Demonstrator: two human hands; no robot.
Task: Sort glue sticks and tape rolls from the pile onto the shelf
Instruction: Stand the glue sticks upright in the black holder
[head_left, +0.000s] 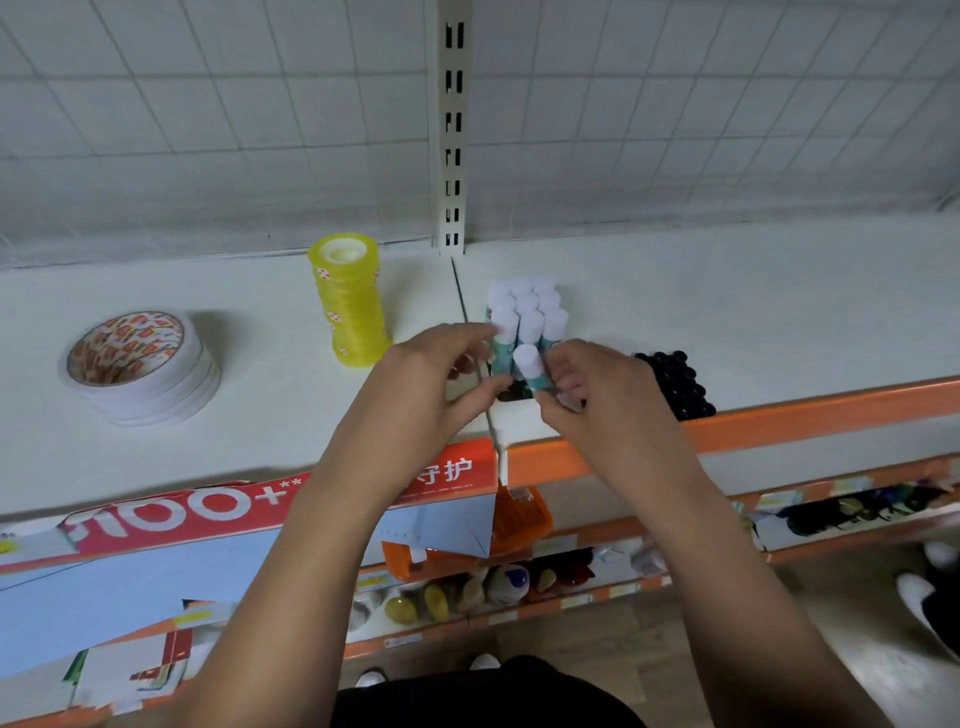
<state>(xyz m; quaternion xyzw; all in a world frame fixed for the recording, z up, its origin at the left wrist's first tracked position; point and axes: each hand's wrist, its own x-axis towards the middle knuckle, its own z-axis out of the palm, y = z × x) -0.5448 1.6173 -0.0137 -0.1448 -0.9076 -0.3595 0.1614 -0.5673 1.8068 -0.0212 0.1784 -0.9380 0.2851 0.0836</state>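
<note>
Adding to the glue-stick block (525, 307): right hand (597, 410) pinches one glue stick (531, 366), left hand (431, 387) grips the block; next move likely seats it flush.

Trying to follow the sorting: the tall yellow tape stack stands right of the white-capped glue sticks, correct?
No. The head view shows the tall yellow tape stack standing left of the white-capped glue sticks, not right.

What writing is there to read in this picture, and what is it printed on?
"100+**" on the red strip of the cardboard box.
"守护" on the same strip.
Too blurred to read: the labels of the glue sticks, the prints on the tape rolls, the lower shelf tags.
</note>
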